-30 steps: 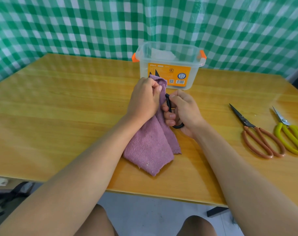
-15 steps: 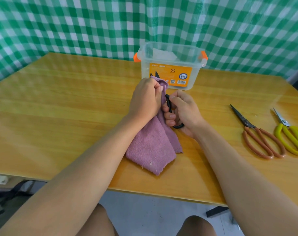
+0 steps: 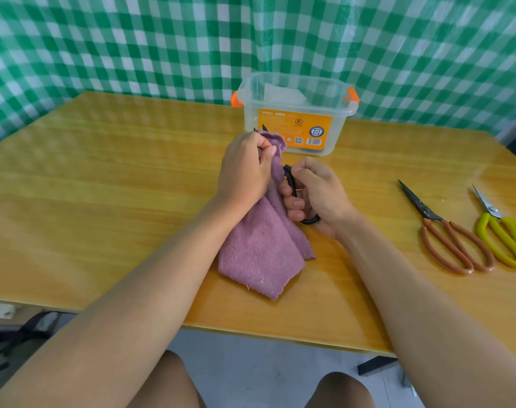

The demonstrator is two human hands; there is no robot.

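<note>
Wiping appears to be the step in hand. The left hand is closed round a purple cloth, bunched over the blades of the black scissors; the right hand grips their handles. The scissors are held over the middle of the table, long axis running away from the person, tips showing just past the left fist, towards the plastic box. Judged next stroke: cloth drawn along that axis, the left hand being nearer the points.
</note>
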